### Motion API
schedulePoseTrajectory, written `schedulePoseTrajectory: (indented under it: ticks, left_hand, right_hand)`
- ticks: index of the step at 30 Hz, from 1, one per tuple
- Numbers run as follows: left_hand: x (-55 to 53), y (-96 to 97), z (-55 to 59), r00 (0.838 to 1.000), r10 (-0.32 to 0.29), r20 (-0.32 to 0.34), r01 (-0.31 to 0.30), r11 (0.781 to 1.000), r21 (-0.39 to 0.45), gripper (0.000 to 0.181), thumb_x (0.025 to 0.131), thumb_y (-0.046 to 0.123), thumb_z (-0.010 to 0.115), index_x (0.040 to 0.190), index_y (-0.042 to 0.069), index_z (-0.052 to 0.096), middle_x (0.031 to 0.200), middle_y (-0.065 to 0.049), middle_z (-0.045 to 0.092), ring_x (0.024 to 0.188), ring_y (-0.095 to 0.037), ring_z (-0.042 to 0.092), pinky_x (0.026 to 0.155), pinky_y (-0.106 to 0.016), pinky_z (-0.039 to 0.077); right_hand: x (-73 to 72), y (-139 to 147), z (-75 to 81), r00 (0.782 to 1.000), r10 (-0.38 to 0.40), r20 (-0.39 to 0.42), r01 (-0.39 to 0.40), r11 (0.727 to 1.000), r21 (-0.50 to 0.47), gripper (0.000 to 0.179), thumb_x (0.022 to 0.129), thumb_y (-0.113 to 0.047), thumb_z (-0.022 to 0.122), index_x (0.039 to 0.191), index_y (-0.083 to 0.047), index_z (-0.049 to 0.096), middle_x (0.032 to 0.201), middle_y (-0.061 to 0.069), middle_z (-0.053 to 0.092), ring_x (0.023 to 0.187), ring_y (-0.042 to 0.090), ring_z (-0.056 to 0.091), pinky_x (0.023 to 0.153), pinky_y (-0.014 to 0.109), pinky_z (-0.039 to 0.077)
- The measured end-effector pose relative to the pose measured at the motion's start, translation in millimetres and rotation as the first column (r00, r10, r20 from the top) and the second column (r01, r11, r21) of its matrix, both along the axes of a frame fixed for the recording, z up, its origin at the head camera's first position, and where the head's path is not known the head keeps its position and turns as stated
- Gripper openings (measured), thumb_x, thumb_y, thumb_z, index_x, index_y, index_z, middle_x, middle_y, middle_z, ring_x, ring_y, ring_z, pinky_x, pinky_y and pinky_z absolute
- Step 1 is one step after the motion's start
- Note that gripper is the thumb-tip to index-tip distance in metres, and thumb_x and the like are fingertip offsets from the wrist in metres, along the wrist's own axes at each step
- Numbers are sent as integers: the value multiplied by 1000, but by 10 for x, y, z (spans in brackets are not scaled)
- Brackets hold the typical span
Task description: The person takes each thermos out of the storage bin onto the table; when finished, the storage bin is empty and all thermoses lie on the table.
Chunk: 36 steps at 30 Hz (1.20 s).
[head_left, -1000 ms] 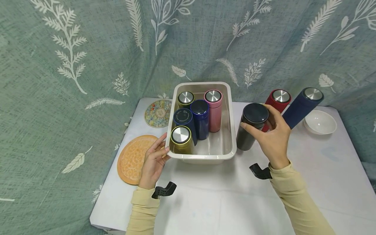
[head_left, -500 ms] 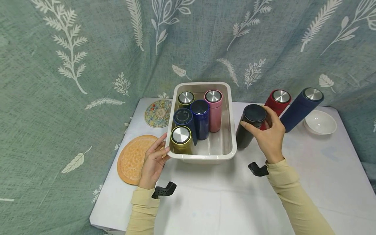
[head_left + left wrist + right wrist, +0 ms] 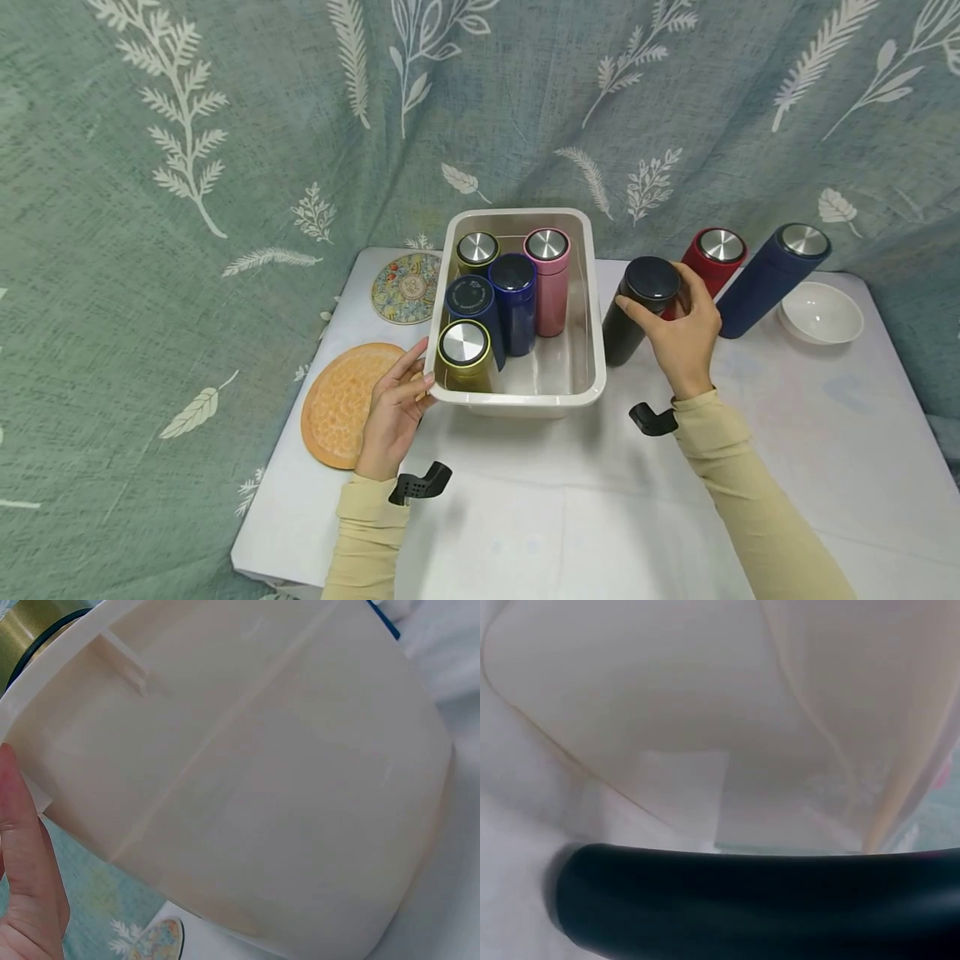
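My right hand (image 3: pixel 684 337) grips a black thermos bottle (image 3: pixel 624 333) around its upper part, thumb on the near side. The bottle tilts a little, beside the right wall of a cream plastic basin (image 3: pixel 525 401); in the right wrist view the bottle (image 3: pixel 757 900) lies across the bottom, with the basin (image 3: pixel 667 690) behind. My left hand (image 3: pixel 393 417) holds the basin's front left corner, its thumb (image 3: pixel 15 787) at the rim in the left wrist view. Inside the basin stand several thermos bottles: two gold-green, two dark blue (image 3: pixel 516 317) and one pink (image 3: pixel 551 296).
Right of the black bottle are a red thermos (image 3: pixel 708 267), partly behind my hand, and a tall navy thermos (image 3: pixel 765 287). A white bowl (image 3: pixel 820 313) sits at the far right. An orange round mat (image 3: pixel 341 408) and a patterned round mat (image 3: pixel 405 292) lie left. A curtain hangs behind.
The black bottle has shifted slightly left, then farther up in the head view, with my right hand around it. My left hand and the basin stay put.
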<state>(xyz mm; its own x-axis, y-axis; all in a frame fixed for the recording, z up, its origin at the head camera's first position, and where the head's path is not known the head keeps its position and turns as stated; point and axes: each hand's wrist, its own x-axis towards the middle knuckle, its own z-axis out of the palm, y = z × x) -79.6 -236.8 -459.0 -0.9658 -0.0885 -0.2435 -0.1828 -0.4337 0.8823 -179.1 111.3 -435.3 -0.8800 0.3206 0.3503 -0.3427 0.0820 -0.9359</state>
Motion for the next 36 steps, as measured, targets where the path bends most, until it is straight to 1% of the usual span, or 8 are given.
schedulePoseTrajectory:
  ticks: [3, 10, 13, 17, 21, 26, 32, 36]
  left_hand:
    - [0, -2, 2, 1000, -2, -5, 2, 1000, -1, 58, 95, -7, 51, 151, 6, 43, 106, 3, 63, 87, -6, 66, 74, -19, 58]
    - [-5, -8, -11, 1000, -5, -6, 5, 1000, 9, 59, 95, -8, 51, 152, 6, 42, 106, 3, 64, 87, -6, 67, 74, -20, 58]
    - [-7, -8, -18, 1000, -4, 1, 4, 1000, 9, 59, 95, -7, 51, 151, 7, 43, 106, 3, 64, 88, -7, 66, 74, -20, 58]
    - [-12, -3, -19, 1000, -2, 6, 2, 1000, 14, 58, 95, -7, 51, 151, 7, 44, 106, 4, 64, 89, -7, 66, 75, -19, 58]
    - [-7, -1, -13, 1000, 5, 5, -5, 1000, 18, 58, 95, -8, 50, 151, 7, 44, 106, 4, 64, 88, -7, 66, 74, -19, 58]
    - [-1, 5, -13, 1000, 6, 5, -6, 1000, 23, 58, 95, -7, 51, 151, 7, 44, 107, 4, 65, 90, -7, 65, 75, -19, 57]
    - [9, -7, -14, 1000, 9, 11, -9, 1000, 18, 57, 95, -6, 52, 150, 8, 46, 107, 3, 64, 89, -7, 66, 75, -19, 57]
    - [11, -20, -10, 1000, 1, 6, -1, 1000, 7, 58, 95, -6, 52, 150, 9, 45, 107, 3, 64, 90, -7, 66, 75, -19, 57]
  right_hand:
    - [-21, -26, -6, 1000, -15, 3, 15, 1000, 1, 68, 66, 7, 88, 129, -3, 63, 121, 10, 68, 111, 8, 65, 99, 16, 52]
    - [38, -124, 190, 1000, -24, 14, 24, 1000, -11, 62, 69, 7, 85, 126, -1, 63, 119, 13, 68, 108, 8, 65, 96, 15, 52]
    - [4, -127, 197, 999, -36, 26, 36, 999, 4, 61, 69, 6, 84, 127, 0, 63, 119, 14, 68, 108, 7, 65, 96, 16, 52]
    - [-126, -89, 79, 997, -63, 37, 62, 998, 11, 64, 69, 5, 86, 128, 0, 62, 118, 11, 68, 107, 4, 64, 96, 16, 52]
    - [-246, -67, -59, 997, -59, 42, 60, 998, -18, 67, 68, 2, 88, 129, -6, 63, 117, 3, 69, 107, 5, 65, 94, 16, 52]
    - [-295, -88, -85, 998, -50, 28, 51, 998, -45, 64, 68, -1, 90, 126, -10, 65, 117, 4, 69, 108, 9, 66, 94, 17, 53]
    - [-348, -120, -85, 998, -45, 34, 46, 998, -35, 65, 69, -4, 90, 128, -12, 64, 120, 6, 68, 111, 10, 65, 102, 22, 51]
    - [-374, -130, -82, 998, -51, 31, 52, 998, -38, 66, 68, -3, 90, 128, -11, 64, 120, 5, 68, 112, 10, 64, 104, 23, 51]
